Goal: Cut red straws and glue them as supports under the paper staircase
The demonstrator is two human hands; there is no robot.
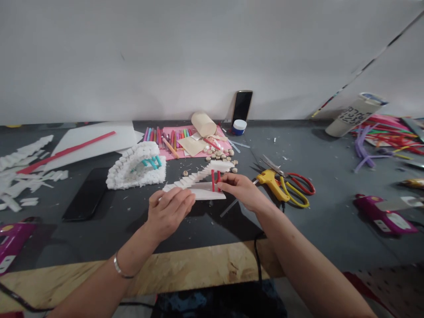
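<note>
A small white staircase model point(202, 179) stands in front of me, its stepped ramp rising to the right above a flat white base point(205, 193). Two red posts point(213, 180) prop up the ramp's high end. My left hand point(170, 211) is closed over the low left end of the model. At the right end, the fingers of my right hand point(238, 187) pinch the right-hand red post near the base. To the left sits another white model point(137, 165) with a rough, fluffy surface and teal posts.
A yellow glue gun point(273, 183) and scissors point(300, 183) lie right of my hand. Markers point(168, 139), wooden discs point(220, 154) and a cup-shaped roll point(203, 124) lie behind the model. A black phone point(88, 194) and white foam scraps point(20, 181) are left; a tumbler point(354, 115) leans far right.
</note>
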